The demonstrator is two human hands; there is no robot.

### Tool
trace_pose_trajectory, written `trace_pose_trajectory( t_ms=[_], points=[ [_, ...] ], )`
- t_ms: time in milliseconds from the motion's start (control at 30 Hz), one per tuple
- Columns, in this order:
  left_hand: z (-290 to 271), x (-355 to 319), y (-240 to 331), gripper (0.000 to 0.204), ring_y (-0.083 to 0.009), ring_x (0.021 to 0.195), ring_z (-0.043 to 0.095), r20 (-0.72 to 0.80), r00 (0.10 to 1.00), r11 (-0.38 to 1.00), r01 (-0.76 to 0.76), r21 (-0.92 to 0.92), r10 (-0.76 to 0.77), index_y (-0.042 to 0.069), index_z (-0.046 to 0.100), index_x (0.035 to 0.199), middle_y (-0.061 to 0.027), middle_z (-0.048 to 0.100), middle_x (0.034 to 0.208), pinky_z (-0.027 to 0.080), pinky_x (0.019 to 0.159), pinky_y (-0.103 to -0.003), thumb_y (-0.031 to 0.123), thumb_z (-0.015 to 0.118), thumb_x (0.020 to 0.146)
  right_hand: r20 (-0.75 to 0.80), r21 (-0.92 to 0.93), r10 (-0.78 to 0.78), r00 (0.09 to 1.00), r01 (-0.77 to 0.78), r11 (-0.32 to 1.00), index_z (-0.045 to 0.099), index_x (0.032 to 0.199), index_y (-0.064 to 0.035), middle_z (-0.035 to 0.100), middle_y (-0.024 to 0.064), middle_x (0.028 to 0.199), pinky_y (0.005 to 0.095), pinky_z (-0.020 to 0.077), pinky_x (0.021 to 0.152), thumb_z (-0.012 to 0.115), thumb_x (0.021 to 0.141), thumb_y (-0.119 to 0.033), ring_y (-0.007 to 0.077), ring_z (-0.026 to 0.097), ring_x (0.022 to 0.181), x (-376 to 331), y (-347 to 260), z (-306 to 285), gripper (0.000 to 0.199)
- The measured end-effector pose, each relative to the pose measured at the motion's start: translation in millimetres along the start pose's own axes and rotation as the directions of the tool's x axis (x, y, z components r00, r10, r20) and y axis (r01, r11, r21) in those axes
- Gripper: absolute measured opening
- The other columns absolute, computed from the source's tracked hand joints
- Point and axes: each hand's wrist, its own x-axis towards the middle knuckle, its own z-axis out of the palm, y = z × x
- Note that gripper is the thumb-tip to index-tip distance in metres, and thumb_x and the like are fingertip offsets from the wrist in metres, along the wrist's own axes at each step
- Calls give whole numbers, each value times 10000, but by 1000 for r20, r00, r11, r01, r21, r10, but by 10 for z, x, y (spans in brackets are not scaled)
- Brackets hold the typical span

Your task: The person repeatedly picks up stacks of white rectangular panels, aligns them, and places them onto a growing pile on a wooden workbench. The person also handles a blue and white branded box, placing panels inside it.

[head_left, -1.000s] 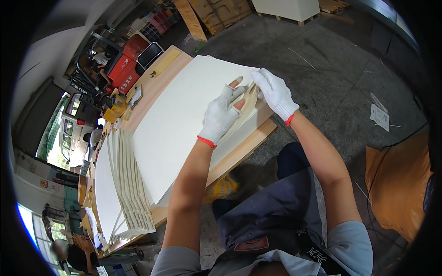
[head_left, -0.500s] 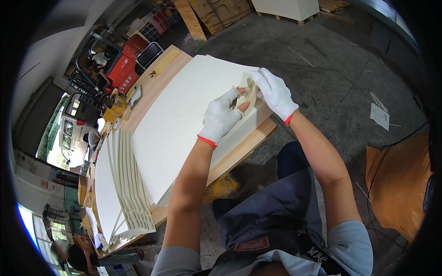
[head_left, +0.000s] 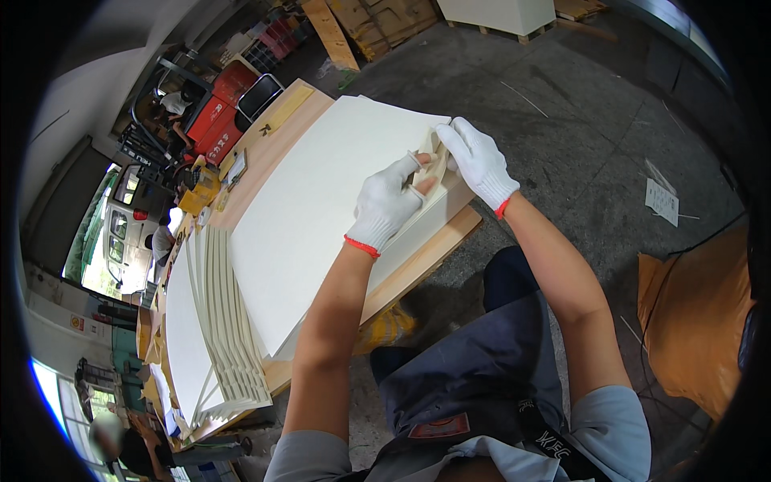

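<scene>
- While a red forklift (head_left: pixel 217 120) stands beyond the far edge of our wooden table (head_left: pixel 263 159), we work at the table's near edge.
- Over the table's right part lies our stack of white sheets (head_left: pixel 321 193); our left forearm (head_left: pixel 328 321) hides some of its near side.
- Toward the table's left end, slotted cream strips (head_left: pixel 221 297) lie in a row, well apart from our hands.
- Along the far edge sit a yellow bin (head_left: pixel 197 193) and a clipboard (head_left: pixel 237 168), not in our way.
- Our right hand (head_left: pixel 483 158) is closed on one end of the cream piece (head_left: pixel 436 167); our left hand (head_left: pixel 387 199) is half open beside it, and blur keeps us from telling whether it grips.
- At the stack's near right corner, that piece is bent and raised; we judge the handling part done, the piece not yet released.
</scene>
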Motion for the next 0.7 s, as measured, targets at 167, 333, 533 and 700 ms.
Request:
trace_pose_trajectory(
  t_ms=[167, 333, 533, 700],
  points=[
    [1, 2, -10, 416, -208, 781, 670, -19, 999, 999, -51, 13, 51, 161, 639, 1255, -123, 684, 889, 515, 737, -314, 311, 716, 874, 9, 4, 24, 1000, -24, 1000, 593, 1086, -44, 683, 153, 907, 339, 519, 754, 425, 1006, -483, 233, 704, 813, -7, -12, -4, 477],
    [21, 1, -41, 358, -247, 821, 681, -32, 998, 998, -56, -1, 56, 180, 638, 1262, -140, 691, 945, 521, 763, -329, 285, 653, 921, 3, -21, 17, 1000, -17, 1000, 596, 1062, -41, 680, 161, 899, 353, 510, 761, 423, 997, -512, 242, 697, 818, 22, 37, 6, 506],
    [44, 6, -107, 286, -281, 859, 682, -60, 997, 998, -56, -2, 55, 207, 654, 1240, -158, 694, 1003, 526, 788, -341, 222, 563, 970, -36, -39, -17, 999, 15, 999, 601, 1063, -59, 685, 175, 921, 395, 495, 771, 429, 988, -523, 305, 682, 857, 25, 76, 47, 500],
    [7, -7, 15, 284, -225, 847, 685, 0, 999, 999, -54, 7, 54, 168, 660, 1225, -136, 705, 958, 521, 785, -319, 225, 605, 952, -61, -34, -13, 998, 11, 999, 598, 1065, -66, 677, 181, 910, 401, 492, 765, 437, 987, -513, 329, 669, 852, 15, 90, 36, 481]
  ],
)
